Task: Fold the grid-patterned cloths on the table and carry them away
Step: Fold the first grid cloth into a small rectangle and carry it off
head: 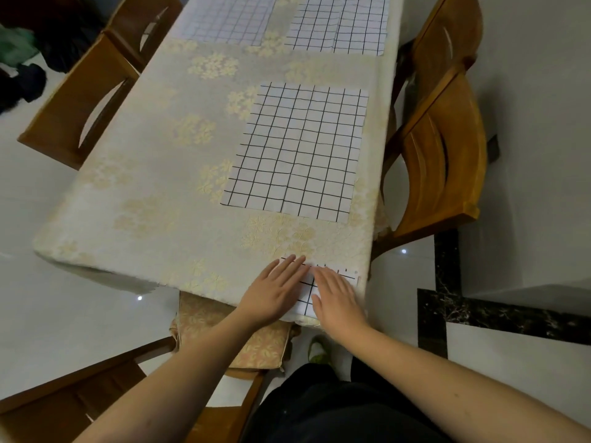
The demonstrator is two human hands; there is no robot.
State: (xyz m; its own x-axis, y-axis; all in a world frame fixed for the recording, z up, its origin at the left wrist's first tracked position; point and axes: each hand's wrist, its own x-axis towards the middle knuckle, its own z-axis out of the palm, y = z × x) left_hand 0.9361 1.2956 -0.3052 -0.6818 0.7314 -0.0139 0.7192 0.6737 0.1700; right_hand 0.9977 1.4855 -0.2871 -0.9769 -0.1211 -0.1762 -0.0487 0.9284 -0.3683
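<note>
My left hand (275, 290) and right hand (335, 295) lie flat, fingers straight and gripping nothing, pressing a small folded cloth (307, 294) at the near right corner of the desk (144, 174) — that one looks as good as folded. Three more are left, I'd say: a spread cloth (297, 151) mid-desk and two far cloths, one at left (230, 20) and one at right (339, 25) — all flat, unfolded, well apart from my hands. Nothing has been carried away yet.
</note>
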